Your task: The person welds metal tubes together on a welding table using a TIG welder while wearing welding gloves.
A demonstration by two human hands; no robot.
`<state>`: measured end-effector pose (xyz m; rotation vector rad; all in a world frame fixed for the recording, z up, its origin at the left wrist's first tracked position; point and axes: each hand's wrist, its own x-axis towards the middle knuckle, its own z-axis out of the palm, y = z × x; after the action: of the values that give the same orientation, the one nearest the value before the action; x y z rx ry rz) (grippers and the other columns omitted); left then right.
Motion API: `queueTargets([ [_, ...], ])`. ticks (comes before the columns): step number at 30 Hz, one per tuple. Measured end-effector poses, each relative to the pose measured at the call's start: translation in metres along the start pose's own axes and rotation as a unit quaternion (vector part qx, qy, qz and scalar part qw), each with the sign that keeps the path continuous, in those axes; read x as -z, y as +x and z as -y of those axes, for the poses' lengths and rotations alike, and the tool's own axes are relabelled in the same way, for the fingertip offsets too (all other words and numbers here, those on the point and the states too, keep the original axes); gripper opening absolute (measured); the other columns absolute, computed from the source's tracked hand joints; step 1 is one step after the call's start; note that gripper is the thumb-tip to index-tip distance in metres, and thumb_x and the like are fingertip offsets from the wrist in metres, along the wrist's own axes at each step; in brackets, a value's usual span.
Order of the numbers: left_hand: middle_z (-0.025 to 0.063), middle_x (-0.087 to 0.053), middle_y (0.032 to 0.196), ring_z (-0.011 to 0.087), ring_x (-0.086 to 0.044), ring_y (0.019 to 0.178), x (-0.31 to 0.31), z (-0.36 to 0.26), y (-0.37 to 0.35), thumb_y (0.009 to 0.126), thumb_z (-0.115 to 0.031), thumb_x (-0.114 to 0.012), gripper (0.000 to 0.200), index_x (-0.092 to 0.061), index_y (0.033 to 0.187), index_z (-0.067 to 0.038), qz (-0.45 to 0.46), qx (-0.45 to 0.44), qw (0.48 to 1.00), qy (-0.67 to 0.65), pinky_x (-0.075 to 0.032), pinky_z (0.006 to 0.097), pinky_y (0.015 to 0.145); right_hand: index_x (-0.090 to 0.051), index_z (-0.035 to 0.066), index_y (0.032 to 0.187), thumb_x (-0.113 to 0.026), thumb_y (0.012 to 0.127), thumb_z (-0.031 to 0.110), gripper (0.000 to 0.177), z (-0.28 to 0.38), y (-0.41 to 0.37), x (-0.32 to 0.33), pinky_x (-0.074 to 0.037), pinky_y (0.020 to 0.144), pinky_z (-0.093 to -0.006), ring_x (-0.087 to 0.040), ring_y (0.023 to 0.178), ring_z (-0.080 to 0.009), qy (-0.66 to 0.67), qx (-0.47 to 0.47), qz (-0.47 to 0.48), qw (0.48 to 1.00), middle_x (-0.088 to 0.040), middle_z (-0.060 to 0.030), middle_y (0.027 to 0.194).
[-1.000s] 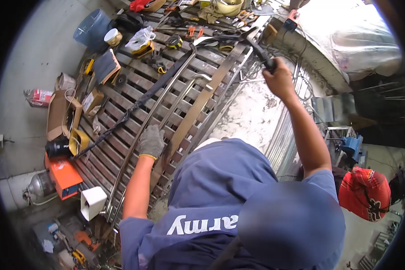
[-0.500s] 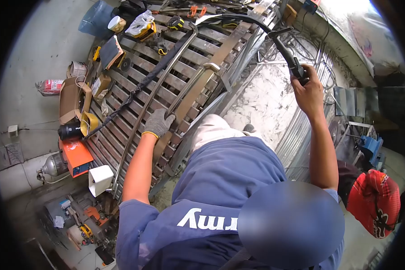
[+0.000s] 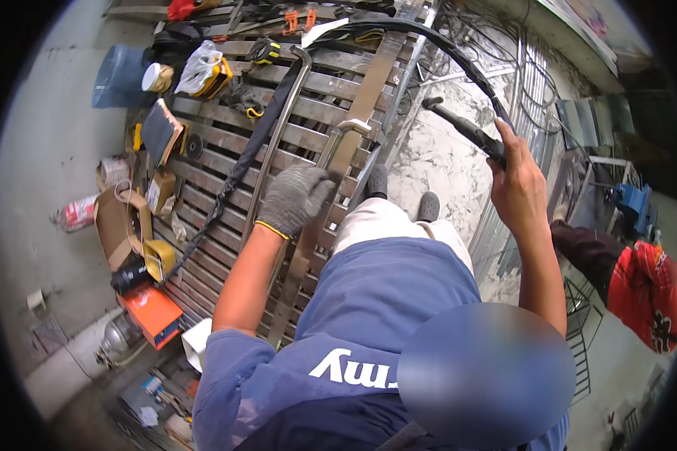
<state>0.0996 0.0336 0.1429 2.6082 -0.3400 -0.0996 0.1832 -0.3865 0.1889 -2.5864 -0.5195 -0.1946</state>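
Note:
My right hand [image 3: 520, 184], bare, is closed around the handle of a black welding torch [image 3: 466, 129]. The torch head points up and left over the floor, and a black cable [image 3: 459, 56] arches from the hand back to the bench. My left hand [image 3: 297, 199] wears a grey knit glove with a yellow cuff. Its fingers are curled in above the slatted metal bench [image 3: 293, 135], and whatever is inside them is hidden. A short pipe with a bent end [image 3: 353, 126] runs under the glove along a flat brown bar [image 3: 365, 101]. A longer bent pipe [image 3: 282, 120] lies to its left.
Along the bench's left side are a notebook [image 3: 163, 131], an open cardboard box [image 3: 116, 229], a tape measure [image 3: 263, 51] and an orange machine [image 3: 150, 314]. A blue bin [image 3: 118, 77] stands at upper left. Another person in a red top [image 3: 647, 293] is at right, near metal profiles [image 3: 496, 248].
My left hand has moved right and up, its fingers now curled. My right hand has lowered slightly, and the torch head has swung left. The other person's dark-clothed leg shows more.

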Motion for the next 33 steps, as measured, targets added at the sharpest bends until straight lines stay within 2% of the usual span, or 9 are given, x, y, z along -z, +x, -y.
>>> queueTargets([
  [3, 0.0166, -0.078, 0.100, 0.0378, -0.075, 0.093, -0.001, -0.013, 0.037, 0.095, -0.020, -0.083, 0.017, -0.080, 0.102, -0.004, 0.081, -0.061, 0.979, -0.177, -0.061, 0.0467, 0.085, -0.047, 0.016, 0.165, -0.078, 0.093, -0.004, 0.081, 0.030, 0.002, -0.012, -0.059, 0.081, -0.0527, -0.072, 0.095, -0.0433, -0.014, -0.028, 0.046, 0.998, -0.068, -0.0200, 0.113],
  [9, 0.0161, -0.081, 0.110, 0.0353, -0.080, 0.100, -0.059, -0.009, 0.086, 0.099, -0.025, -0.083, 0.024, -0.082, 0.111, -0.004, 0.162, -0.136, 0.897, -0.389, -0.062, 0.0436, 0.088, -0.040, 0.017, 0.172, -0.072, 0.099, -0.008, 0.083, 0.074, 0.010, -0.042, -0.061, 0.097, -0.0499, -0.073, 0.121, -0.0471, 0.085, -0.138, 0.091, 0.983, -0.067, -0.0251, 0.145],
  [11, 0.0169, -0.081, 0.114, 0.0338, -0.080, 0.101, -0.067, -0.016, 0.097, 0.103, -0.026, -0.081, 0.028, -0.081, 0.120, -0.004, 0.164, -0.151, 0.884, -0.411, -0.062, 0.0429, 0.090, -0.037, 0.014, 0.174, -0.066, 0.102, -0.011, 0.081, 0.079, 0.011, -0.049, -0.053, 0.113, -0.0438, -0.069, 0.137, -0.0426, 0.132, -0.174, 0.100, 0.971, -0.061, -0.0283, 0.157],
  [14, 0.0173, -0.081, 0.117, 0.0311, -0.081, 0.103, -0.085, -0.023, 0.098, 0.106, -0.027, -0.078, 0.033, -0.078, 0.129, -0.004, 0.194, -0.027, 0.829, -0.524, -0.062, 0.0416, 0.092, -0.038, 0.010, 0.174, -0.065, 0.103, -0.011, 0.079, 0.086, 0.016, -0.063, -0.054, 0.109, -0.0381, -0.070, 0.129, -0.0278, 0.172, -0.189, 0.097, 0.962, -0.063, -0.0231, 0.157],
  [17, 0.0204, -0.079, 0.112, 0.0351, -0.078, 0.101, -0.087, -0.027, 0.101, 0.106, -0.023, -0.076, 0.027, -0.078, 0.121, -0.001, 0.152, 0.014, 0.825, -0.543, -0.061, 0.0432, 0.091, -0.040, 0.007, 0.172, -0.064, 0.104, -0.010, 0.075, 0.086, 0.013, -0.078, -0.055, 0.105, -0.0339, -0.069, 0.121, -0.0190, 0.226, -0.210, 0.073, 0.948, -0.064, -0.0185, 0.156],
  [21, 0.0233, -0.076, 0.118, 0.0366, -0.076, 0.108, -0.113, -0.024, 0.092, 0.107, -0.019, -0.074, 0.040, -0.067, 0.139, 0.004, 0.158, -0.003, 0.780, -0.606, -0.059, 0.0435, 0.097, -0.045, 0.004, 0.169, -0.068, 0.104, -0.006, 0.070, 0.081, 0.013, -0.093, -0.055, 0.098, -0.0299, -0.068, 0.112, -0.0139, 0.238, -0.188, 0.048, 0.952, -0.067, -0.0154, 0.149],
  [22, 0.0191, -0.072, 0.139, 0.0265, -0.073, 0.124, -0.117, -0.018, 0.095, 0.108, -0.012, -0.073, 0.058, -0.050, 0.159, 0.004, 0.228, -0.034, 0.792, -0.566, -0.059, 0.0394, 0.103, -0.047, 0.004, 0.169, -0.070, 0.104, -0.005, 0.070, 0.079, 0.012, -0.096, -0.055, 0.097, -0.0292, -0.068, 0.109, -0.0134, 0.238, -0.185, 0.052, 0.952, -0.069, -0.0150, 0.146],
  [27, 0.0199, -0.072, 0.141, 0.0304, -0.071, 0.132, -0.124, -0.025, 0.096, 0.107, -0.010, -0.073, 0.066, -0.041, 0.164, 0.003, 0.149, -0.099, 0.789, -0.588, -0.056, 0.0415, 0.110, -0.049, 0.006, 0.168, -0.073, 0.102, -0.005, 0.070, 0.080, 0.014, -0.101, -0.056, 0.092, -0.0288, -0.067, 0.097, -0.0109, 0.269, -0.218, 0.071, 0.936, -0.075, -0.0124, 0.124],
  [33, 0.0198, -0.074, 0.137, 0.0312, -0.074, 0.128, -0.107, -0.023, 0.102, 0.106, -0.013, -0.076, 0.072, -0.038, 0.166, 0.003, 0.186, -0.048, 0.792, -0.579, -0.057, 0.0415, 0.109, -0.057, 0.004, 0.162, -0.078, 0.101, -0.002, 0.064, 0.079, 0.020, -0.103, -0.057, 0.108, -0.0346, -0.073, 0.128, -0.0225, 0.277, -0.236, 0.076, 0.928, -0.073, -0.0202, 0.144],
])
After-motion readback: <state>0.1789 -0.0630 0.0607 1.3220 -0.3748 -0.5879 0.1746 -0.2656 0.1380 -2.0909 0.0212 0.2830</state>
